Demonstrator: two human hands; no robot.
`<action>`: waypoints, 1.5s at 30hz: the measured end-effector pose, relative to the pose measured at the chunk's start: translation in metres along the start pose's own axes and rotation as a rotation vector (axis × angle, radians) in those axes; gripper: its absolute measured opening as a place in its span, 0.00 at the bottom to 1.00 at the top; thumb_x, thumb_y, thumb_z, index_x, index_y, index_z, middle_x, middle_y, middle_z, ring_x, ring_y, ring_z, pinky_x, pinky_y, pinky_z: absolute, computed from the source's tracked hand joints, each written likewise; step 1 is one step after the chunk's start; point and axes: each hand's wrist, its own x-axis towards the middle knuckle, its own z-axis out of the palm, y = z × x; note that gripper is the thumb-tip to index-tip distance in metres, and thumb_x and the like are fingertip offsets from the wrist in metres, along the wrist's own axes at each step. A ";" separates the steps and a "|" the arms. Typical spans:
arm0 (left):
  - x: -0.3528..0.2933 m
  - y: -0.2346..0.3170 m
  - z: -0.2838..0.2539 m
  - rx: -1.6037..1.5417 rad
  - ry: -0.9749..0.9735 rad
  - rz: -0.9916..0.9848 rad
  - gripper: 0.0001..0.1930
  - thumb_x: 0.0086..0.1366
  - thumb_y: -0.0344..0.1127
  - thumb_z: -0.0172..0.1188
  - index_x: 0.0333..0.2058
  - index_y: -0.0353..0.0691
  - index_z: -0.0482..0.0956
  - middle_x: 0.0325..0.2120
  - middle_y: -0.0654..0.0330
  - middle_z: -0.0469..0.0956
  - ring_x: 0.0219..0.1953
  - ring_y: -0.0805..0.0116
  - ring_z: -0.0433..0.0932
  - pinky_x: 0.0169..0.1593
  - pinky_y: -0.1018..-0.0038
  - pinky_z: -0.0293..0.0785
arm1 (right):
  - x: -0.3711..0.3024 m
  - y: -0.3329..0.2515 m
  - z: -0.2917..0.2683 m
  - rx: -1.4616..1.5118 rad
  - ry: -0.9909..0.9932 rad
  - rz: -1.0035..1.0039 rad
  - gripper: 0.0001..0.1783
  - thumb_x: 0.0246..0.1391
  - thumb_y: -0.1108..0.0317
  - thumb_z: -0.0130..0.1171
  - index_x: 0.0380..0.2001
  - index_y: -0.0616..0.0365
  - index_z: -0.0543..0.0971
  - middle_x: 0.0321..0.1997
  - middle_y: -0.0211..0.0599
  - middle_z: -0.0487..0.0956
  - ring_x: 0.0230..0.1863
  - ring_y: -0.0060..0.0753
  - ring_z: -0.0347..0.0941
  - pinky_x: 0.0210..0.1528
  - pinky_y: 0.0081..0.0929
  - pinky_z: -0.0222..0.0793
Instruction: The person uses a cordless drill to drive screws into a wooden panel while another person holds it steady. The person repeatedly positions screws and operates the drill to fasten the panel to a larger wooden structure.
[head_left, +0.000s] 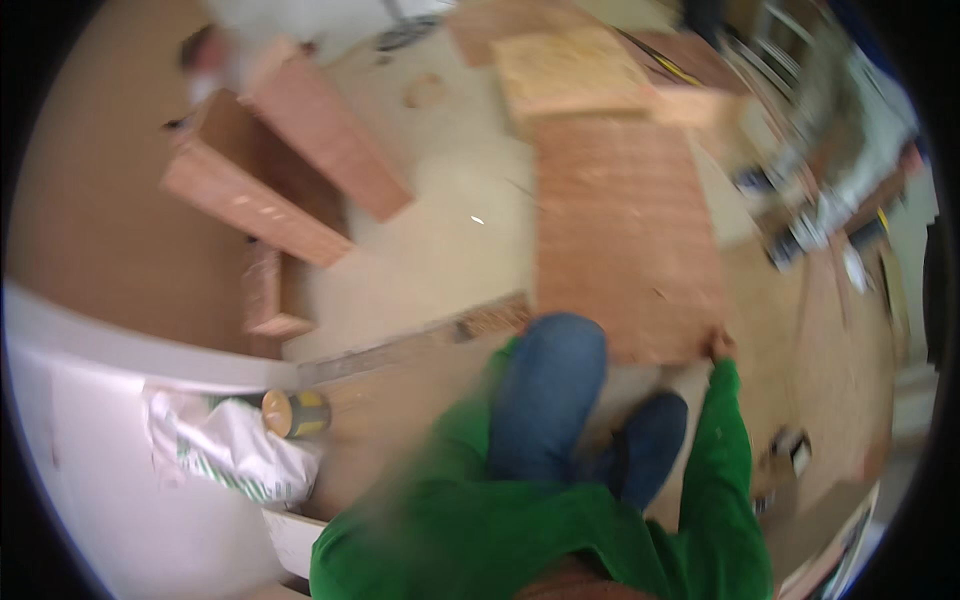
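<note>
A large reddish-brown plywood panel (630,230) lies in front of me, its near edge by my bent left knee. At the near right corner of it is my right hand (722,343), fingers closed round the edge. My left arm, in a green sleeve, runs up beside the knee, and my left hand is hidden behind it. The panel's far end meets a paler, yellowish wooden piece (570,75). Much of the picture is smeared by motion.
Long plywood boxes (260,205) stand at the left, near a blurred person (205,60). A white bag (240,450) and a yellow-and-grey can (296,413) are at the lower left. Another person's legs and shoes (790,235) show at the right. A metal ladder (780,40) is beyond.
</note>
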 end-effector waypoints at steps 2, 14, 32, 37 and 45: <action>0.004 0.014 0.007 0.003 -0.007 0.019 0.52 0.65 0.68 0.68 0.71 0.28 0.67 0.58 0.39 0.80 0.59 0.48 0.81 0.62 0.54 0.78 | -0.010 0.003 -0.006 -0.019 0.016 0.124 0.35 0.66 0.46 0.66 0.55 0.74 0.83 0.42 0.52 0.89 0.43 0.41 0.87 0.47 0.40 0.84; 0.008 0.055 0.016 -0.080 0.020 0.005 0.52 0.66 0.71 0.64 0.73 0.31 0.65 0.63 0.39 0.76 0.63 0.44 0.78 0.64 0.48 0.74 | -0.175 -0.269 -0.053 -0.593 0.422 -0.387 0.27 0.63 0.44 0.65 0.47 0.59 0.88 0.36 0.57 0.87 0.43 0.64 0.86 0.46 0.54 0.81; -0.138 0.248 -0.216 -0.970 -0.026 0.620 0.53 0.70 0.75 0.54 0.79 0.41 0.54 0.79 0.50 0.54 0.76 0.39 0.58 0.62 0.28 0.68 | -0.377 -0.336 0.054 -0.307 -0.013 -1.302 0.19 0.63 0.69 0.67 0.56 0.62 0.85 0.60 0.47 0.85 0.65 0.48 0.80 0.67 0.49 0.72; -0.176 0.309 -0.247 -0.750 -0.015 0.485 0.41 0.72 0.56 0.65 0.75 0.41 0.63 0.79 0.50 0.53 0.76 0.36 0.58 0.63 0.27 0.69 | -0.332 -0.351 0.025 -0.129 0.251 -1.174 0.19 0.64 0.66 0.63 0.55 0.60 0.84 0.48 0.50 0.88 0.55 0.55 0.84 0.60 0.56 0.76; -0.150 0.321 -0.245 -0.795 0.177 0.512 0.28 0.73 0.47 0.64 0.62 0.33 0.72 0.56 0.46 0.76 0.54 0.44 0.80 0.50 0.38 0.81 | -0.256 -0.344 0.024 -0.323 0.037 -0.704 0.24 0.69 0.49 0.59 0.54 0.58 0.83 0.45 0.64 0.86 0.50 0.70 0.82 0.55 0.55 0.78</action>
